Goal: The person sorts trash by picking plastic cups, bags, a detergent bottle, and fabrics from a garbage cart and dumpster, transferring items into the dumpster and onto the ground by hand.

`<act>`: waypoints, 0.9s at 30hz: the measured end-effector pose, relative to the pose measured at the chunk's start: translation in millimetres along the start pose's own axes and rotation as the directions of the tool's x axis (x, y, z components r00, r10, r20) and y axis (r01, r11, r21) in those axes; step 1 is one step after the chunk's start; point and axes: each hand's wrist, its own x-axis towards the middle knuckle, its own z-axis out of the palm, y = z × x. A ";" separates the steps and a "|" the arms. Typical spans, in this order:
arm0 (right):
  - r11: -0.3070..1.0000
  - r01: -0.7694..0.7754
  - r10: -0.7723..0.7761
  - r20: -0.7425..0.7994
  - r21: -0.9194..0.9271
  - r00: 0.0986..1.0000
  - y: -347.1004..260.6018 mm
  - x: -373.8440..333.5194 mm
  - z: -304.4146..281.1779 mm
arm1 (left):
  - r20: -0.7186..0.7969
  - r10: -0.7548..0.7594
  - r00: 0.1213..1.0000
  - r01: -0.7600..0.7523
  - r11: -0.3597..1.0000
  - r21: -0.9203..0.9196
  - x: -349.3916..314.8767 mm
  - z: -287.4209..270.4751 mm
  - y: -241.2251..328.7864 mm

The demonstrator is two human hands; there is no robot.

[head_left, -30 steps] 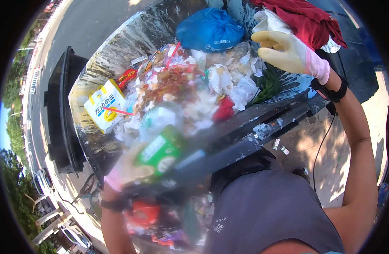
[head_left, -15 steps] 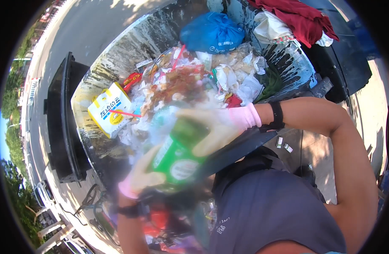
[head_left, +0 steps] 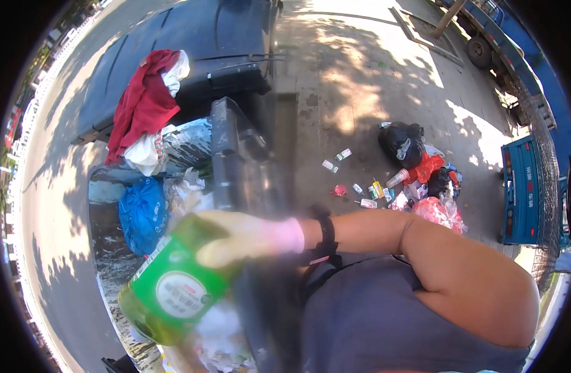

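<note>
My right hand (head_left: 245, 237), in a pale glove with a pink cuff, is closed around one end of a large green plastic bottle (head_left: 177, 289). The bottle has a green label with a white oval and lies tilted above the open bin (head_left: 102, 258). Below it, at the lower edge, a pale blurred shape may be my left hand; its fingers cannot be made out. In the bin, a tied blue bag (head_left: 142, 214) lies beside crumpled paper and plastic waste (head_left: 220, 336).
Dark red cloth (head_left: 142, 102) hangs over the bin's far edge, next to another dark bin (head_left: 192, 37). On the ground to the right are small cartons (head_left: 369, 193), a black bag (head_left: 402, 144) and a red-and-white bag (head_left: 439, 211). A blue truck (head_left: 521, 186) stands farther right.
The view has swung to the right. The bottle, earlier between both hands over the waste, is now in my right hand. My left hand has mostly dropped out of sight.
</note>
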 end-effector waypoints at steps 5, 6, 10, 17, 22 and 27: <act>0.977 0.190 -0.100 -0.566 0.101 0.818 17.4 -103.9 -121.2 | 0.212 0.054 0.976 -0.156 0.852 0.500 36.1 149.6 33.0; 0.988 0.133 -0.043 -0.694 0.077 0.718 18.7 -128.1 -144.4 | 0.175 -0.041 0.984 -0.056 0.857 0.513 52.7 145.0 14.2; 0.987 0.161 -0.051 -0.918 0.015 0.394 89.9 -256.4 -261.5 | 0.190 0.013 0.982 -0.137 0.739 0.659 117.3 205.1 -26.1; 0.768 0.640 0.296 -0.885 -0.002 -0.359 154.2 -529.3 -348.4 | 0.201 0.193 0.960 -0.197 -0.038 0.980 140.4 284.9 -38.1; 0.662 0.734 0.367 -0.789 -0.151 -0.493 130.4 -645.4 -412.8 | 0.115 0.225 0.968 -0.116 -0.007 0.993 123.5 280.3 -36.0; 0.813 0.578 0.490 -0.616 0.069 -0.616 48.4 -696.8 -412.7 | 0.095 0.219 0.971 -0.117 0.089 0.989 145.3 258.2 -33.7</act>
